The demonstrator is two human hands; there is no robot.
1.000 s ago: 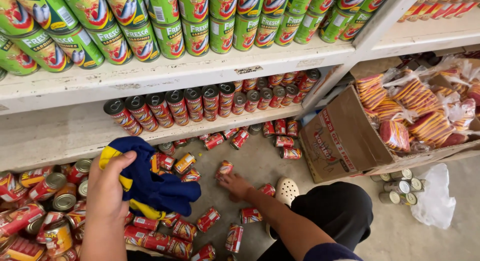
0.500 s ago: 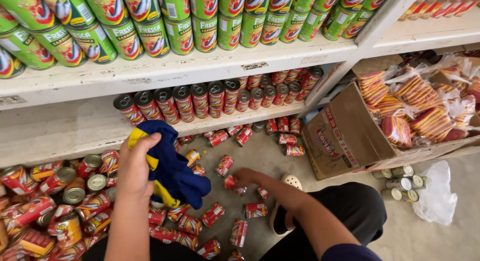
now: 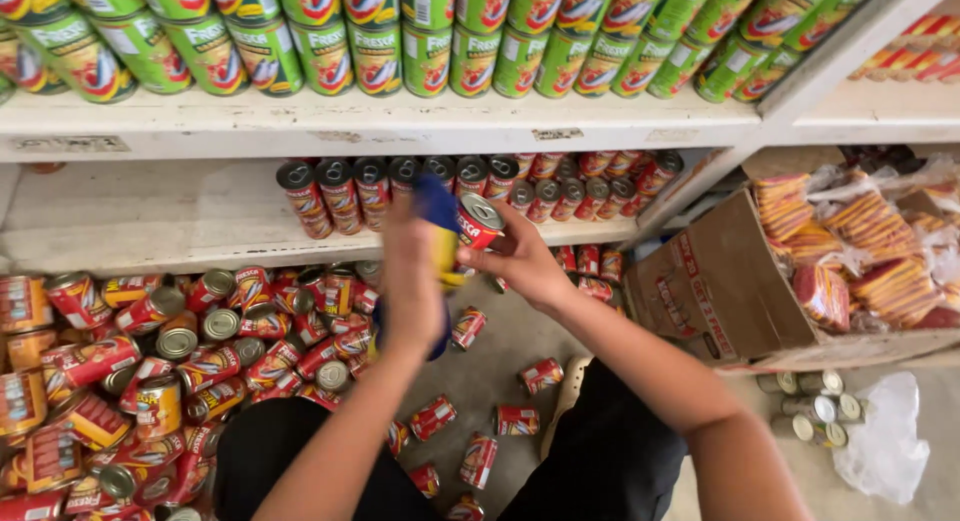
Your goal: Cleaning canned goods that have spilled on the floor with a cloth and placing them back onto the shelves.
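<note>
Can meets cloth, right in front of the low shelf.

Red can (image 3: 478,221) pinched in the right hand (image 3: 520,261), blue-and-yellow cloth (image 3: 440,221) gripped by the left hand (image 3: 412,281); best to hold firm and wipe over the floor pile (image 3: 180,351).

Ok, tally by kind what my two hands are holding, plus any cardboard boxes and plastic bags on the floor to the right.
Red-labelled tin can with a silver lid, in the right hand: 1
Blue and yellow cloth, in the left hand: 1
Open brown cardboard box: 1
White plastic bag: 1
Total: 4
</note>
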